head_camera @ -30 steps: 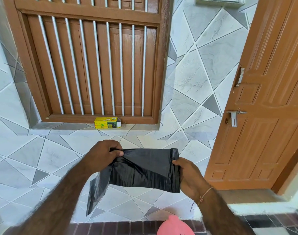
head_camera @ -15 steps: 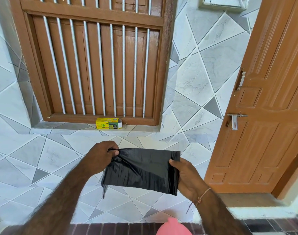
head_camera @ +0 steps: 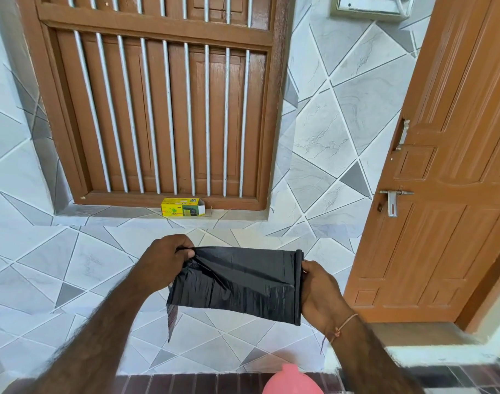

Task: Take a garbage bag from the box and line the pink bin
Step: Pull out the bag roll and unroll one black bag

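The left hand [head_camera: 164, 258] pinches the top left corner of a black garbage bag [head_camera: 237, 282], fingers curled around the crumpled edge. At its 3 o'clock, the right hand [head_camera: 318, 292] grips the bag's right edge, where the plastic is still rolled. The bag hangs stretched between them, still folded flat. At 12 o'clock from the bag, the yellow box [head_camera: 183, 207] sits on the window ledge [head_camera: 115, 213]. At 6 o'clock, the pink bin [head_camera: 292, 383] peeks in.
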A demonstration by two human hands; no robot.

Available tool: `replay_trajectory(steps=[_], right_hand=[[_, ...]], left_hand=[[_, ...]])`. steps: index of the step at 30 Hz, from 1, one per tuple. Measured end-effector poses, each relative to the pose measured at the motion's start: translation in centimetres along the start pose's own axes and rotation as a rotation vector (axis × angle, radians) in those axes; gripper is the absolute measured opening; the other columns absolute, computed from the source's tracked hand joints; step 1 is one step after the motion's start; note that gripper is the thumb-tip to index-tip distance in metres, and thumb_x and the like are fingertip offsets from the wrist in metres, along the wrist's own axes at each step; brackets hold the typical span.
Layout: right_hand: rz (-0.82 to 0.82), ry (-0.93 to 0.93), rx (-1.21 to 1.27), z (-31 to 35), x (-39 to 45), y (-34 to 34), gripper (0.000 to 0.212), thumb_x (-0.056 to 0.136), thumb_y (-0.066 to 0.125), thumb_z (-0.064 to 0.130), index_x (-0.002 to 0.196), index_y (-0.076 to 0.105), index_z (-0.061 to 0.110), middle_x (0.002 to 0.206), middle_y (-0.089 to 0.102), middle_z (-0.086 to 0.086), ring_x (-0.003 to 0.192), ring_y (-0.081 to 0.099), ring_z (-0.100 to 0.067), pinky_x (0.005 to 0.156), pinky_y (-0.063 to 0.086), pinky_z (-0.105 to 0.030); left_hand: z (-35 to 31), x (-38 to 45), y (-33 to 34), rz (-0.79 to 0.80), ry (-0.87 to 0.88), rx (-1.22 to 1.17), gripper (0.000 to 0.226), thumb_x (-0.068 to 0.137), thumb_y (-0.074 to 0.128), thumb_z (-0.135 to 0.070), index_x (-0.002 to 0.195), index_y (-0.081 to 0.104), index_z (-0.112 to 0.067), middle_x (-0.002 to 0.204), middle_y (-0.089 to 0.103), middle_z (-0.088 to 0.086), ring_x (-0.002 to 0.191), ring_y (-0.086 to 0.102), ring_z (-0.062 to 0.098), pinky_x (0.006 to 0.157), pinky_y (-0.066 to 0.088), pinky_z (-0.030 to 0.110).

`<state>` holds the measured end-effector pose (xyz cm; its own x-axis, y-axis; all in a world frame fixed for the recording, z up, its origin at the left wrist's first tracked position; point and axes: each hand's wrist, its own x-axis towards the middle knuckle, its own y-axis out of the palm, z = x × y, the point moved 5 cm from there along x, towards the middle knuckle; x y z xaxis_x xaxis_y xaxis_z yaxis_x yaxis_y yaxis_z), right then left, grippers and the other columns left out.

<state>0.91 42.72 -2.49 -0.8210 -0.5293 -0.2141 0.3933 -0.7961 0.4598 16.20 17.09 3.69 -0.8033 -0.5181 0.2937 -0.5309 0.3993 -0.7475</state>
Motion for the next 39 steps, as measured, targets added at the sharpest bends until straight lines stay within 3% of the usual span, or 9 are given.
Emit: replay_trajectory(steps=[4,7,9,14,21,25,29,39], right_hand=[[0.132,0.033,-0.034,-0.1,-0.5,0.6,0.052,0.095,0.046,0.050,0.114,0.068,0.007,0.115,0.071,-0.017,0.106,0.065,-0.034,0.100,0.047,-0.049],[0.123,-0.054,-0.122,0.1,-0.8,0.6,0.034,0.091,0.060,0.021,0.117,0.064,0.000,0.119,0.066,-0.025,0.099,0.066,-0.034,0.093,0.052,-0.047],[0.087,-0.067,-0.130,0.1,-0.5,0.1,0.025,0.092,0.057,0.010,0.113,0.065,0.000,0.119,0.066,-0.025,0.099,0.065,-0.035,0.095,0.050,-0.049],[-0.005,-0.012,-0.044,0.0,-0.4,-1.3,0.018,0.093,0.049,0.007,0.099,0.065,0.004,0.101,0.069,-0.019,0.092,0.062,-0.033,0.099,0.045,-0.053],[-0.014,0.049,0.010,0.4,-0.4,-1.5,0.042,0.088,0.050,0.012,0.125,0.053,-0.008,0.109,0.062,-0.025,0.093,0.059,-0.033,0.088,0.051,-0.045],[0.031,0.022,-0.008,0.7,-0.3,-1.6,0.036,0.091,0.044,0.008,0.121,0.060,-0.004,0.121,0.063,-0.028,0.098,0.061,-0.035,0.098,0.046,-0.049],[0.040,-0.012,-0.027,0.9,-0.5,-1.5,0.030,0.091,0.048,0.012,0.114,0.064,0.001,0.108,0.067,-0.022,0.092,0.062,-0.034,0.092,0.047,-0.047],[0.112,-0.104,-0.079,1.5,-0.8,-1.2,0.027,0.091,0.057,0.006,0.116,0.063,0.000,0.118,0.067,-0.023,0.100,0.065,-0.034,0.089,0.051,-0.044]], left_hand=[[0.0,-0.2,0.3,0.003,-0.008,-0.002,0.024,0.091,0.058,-0.013,0.071,0.058,-0.026,0.074,0.061,-0.006,0.074,0.056,0.016,0.061,0.037,0.025],[0.0,-0.2,0.2,0.001,-0.005,0.005,0.023,0.091,0.058,-0.012,0.072,0.058,-0.025,0.072,0.060,-0.007,0.071,0.055,0.014,0.061,0.037,0.025],[0.2,-0.2,0.0,-0.006,0.001,0.010,0.023,0.091,0.058,-0.011,0.072,0.059,-0.024,0.072,0.061,-0.006,0.072,0.055,0.015,0.061,0.037,0.024],[0.5,-0.3,-0.4,-0.025,0.004,0.010,0.024,0.091,0.058,-0.010,0.072,0.059,-0.024,0.073,0.061,-0.006,0.072,0.055,0.014,0.060,0.037,0.024],[0.6,-0.1,-1.4,-0.056,0.010,-0.009,0.021,0.091,0.058,-0.007,0.074,0.063,-0.020,0.073,0.063,-0.005,0.072,0.055,0.008,0.060,0.038,0.022],[0.5,0.0,-1.7,-0.063,0.019,0.000,0.025,0.091,0.058,-0.007,0.071,0.060,-0.022,0.072,0.063,-0.004,0.070,0.055,0.009,0.060,0.038,0.022],[0.4,-0.1,-1.7,-0.073,0.010,0.003,0.023,0.090,0.059,-0.007,0.072,0.062,-0.019,0.071,0.063,-0.004,0.070,0.055,0.009,0.060,0.038,0.022],[1.0,-0.1,-1.4,-0.093,-0.005,0.029,0.023,0.091,0.059,-0.008,0.072,0.061,-0.021,0.071,0.061,-0.004,0.070,0.053,0.011,0.061,0.037,0.024]])
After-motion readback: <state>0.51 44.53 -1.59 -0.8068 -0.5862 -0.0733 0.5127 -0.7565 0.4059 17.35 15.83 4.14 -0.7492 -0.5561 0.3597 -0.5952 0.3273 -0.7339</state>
